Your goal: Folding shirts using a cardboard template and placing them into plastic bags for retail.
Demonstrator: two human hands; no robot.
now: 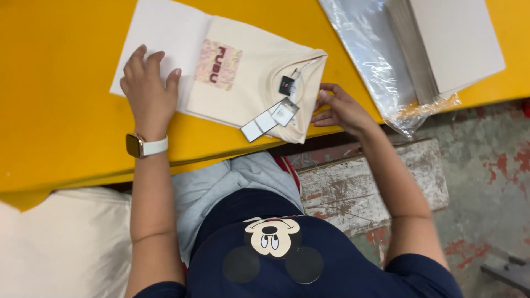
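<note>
Your left hand (148, 91) lies flat, fingers spread and gripping nothing, pressing on the white card sheet (157, 38) where it sticks out from the folded cream T-shirt (259, 77). The shirt lies just to the right of that hand on the yellow bench (55, 83), its long axis running left to right, tilted slightly down towards the collar end. A pink printed patch (219, 64) sits near the middle, and hang tags (270, 118) dangle off the near edge by the collar. Your right hand (339, 107) is at that collar end, fingers loosely curled and touching the shirt's edge; whether it pinches the fabric you cannot tell from here. Each hand is at its own end, so neither has to cross. Further right, well apart, a clear plastic bag (370, 60) lies under a stack of grey boards (447, 44). Nothing stands between your hands and the shirt.
</note>
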